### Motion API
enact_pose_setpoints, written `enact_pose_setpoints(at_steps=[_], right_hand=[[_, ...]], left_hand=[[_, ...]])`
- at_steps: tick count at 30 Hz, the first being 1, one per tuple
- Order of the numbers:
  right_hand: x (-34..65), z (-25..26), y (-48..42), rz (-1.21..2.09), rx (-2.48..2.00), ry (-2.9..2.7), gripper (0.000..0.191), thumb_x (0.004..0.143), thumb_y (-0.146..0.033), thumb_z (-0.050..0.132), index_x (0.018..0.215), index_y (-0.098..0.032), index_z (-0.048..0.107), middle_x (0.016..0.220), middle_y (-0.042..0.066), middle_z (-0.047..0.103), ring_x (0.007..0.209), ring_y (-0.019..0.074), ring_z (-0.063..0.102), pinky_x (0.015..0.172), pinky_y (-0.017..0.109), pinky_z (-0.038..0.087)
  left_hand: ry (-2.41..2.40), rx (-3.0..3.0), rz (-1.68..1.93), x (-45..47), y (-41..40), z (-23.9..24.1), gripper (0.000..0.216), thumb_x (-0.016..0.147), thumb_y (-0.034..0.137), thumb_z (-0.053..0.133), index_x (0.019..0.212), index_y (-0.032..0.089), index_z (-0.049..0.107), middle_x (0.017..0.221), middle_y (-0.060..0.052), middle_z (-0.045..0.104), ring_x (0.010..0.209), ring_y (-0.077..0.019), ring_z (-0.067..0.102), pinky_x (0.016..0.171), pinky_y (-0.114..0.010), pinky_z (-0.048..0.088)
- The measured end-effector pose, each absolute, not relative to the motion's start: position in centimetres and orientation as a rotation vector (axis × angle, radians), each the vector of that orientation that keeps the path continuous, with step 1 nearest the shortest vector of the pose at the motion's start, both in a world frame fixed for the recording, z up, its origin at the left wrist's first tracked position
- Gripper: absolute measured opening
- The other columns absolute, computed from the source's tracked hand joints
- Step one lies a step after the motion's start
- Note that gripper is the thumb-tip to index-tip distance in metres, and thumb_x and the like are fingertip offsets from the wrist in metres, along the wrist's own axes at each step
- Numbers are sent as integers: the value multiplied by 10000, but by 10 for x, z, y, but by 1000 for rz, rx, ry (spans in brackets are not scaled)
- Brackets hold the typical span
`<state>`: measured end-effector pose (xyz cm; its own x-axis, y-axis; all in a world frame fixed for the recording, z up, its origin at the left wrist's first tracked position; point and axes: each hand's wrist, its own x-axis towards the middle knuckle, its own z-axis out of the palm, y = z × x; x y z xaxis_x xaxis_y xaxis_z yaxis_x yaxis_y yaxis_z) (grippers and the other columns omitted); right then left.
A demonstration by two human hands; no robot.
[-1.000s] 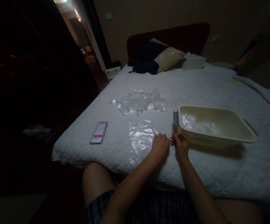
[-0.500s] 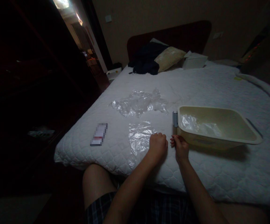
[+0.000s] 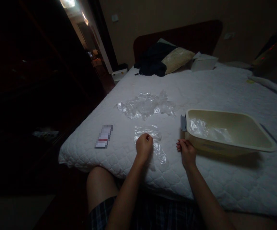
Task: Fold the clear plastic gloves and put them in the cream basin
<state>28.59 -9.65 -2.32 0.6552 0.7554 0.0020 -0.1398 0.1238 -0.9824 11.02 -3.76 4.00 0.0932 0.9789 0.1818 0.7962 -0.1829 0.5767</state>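
Note:
My left hand [image 3: 144,147] is closed in a fist on a clear plastic bag [image 3: 158,148], which lies crinkled on the white quilted bed and shows mostly to the right of my fist. Its part under my hand and forearm is hidden. My right hand [image 3: 187,151] is held with thumb and fingertips together beside the near left corner of a cream plastic bin [image 3: 239,148]. Whatever might be between those fingertips is too small to make out. Some clear plastic [image 3: 198,126] rests inside the bin.
Beyond my hands a heap of crumpled clear plastic [image 3: 145,105] is spread on the bed [image 3: 224,89]. To the left lies a blurred-out flat rectangular object [image 3: 104,137]. Dark cloth [image 3: 154,60], a beige pillow [image 3: 178,60] and a white box [image 3: 204,62] are near the headboard.
My left hand has moved left across the plastic bag, and the bag's lower left part no longer lies where it did. My right hand has stayed beside the bin. The view has shifted slightly.

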Motion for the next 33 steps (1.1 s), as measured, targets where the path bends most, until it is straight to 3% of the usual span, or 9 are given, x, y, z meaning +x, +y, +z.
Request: enact_pose_setpoints(at_steps=[7,11,20,27,33], right_hand=[[282,-8,-80,884,-1434,-746,334,692,-471,552,825,-167,588,716,45,618,550,124,558,411,201,402],[278,0,-48,957,-1446,-818,326,674,-486,549,778,-180,585,690,41,624,563,140,572,428,215,411],[268,-10,5,880,-1391,-1072,244,564,-282,609,778,-162,612,614,1,596,568,141,548,533,254,414],[276,-5,7,779,-1342,-1229,213,603,-262,594,796,-181,632,685,7,611,641,147,551,629,274,421],[281,-8,5,655,-1375,-1224,241,649,-349,595,810,-174,631,734,34,632,688,172,563,659,299,431]], left_hand=[[1683,1996,746,114,-31,26,228,797,264,394,742,178,599,700,-20,615,643,-128,541,574,-217,339],[1655,2010,719,116,-28,21,223,790,262,405,752,181,610,718,-27,625,658,-135,551,574,-220,340],[1656,1990,648,114,-26,25,193,774,232,434,760,181,619,747,-35,643,689,-145,567,593,-226,353],[1700,1993,596,115,-24,28,193,767,227,434,746,186,622,742,-44,651,678,-158,572,570,-234,345],[1700,1970,635,114,-22,30,202,773,215,423,734,173,617,736,-44,644,672,-149,564,588,-232,358]])
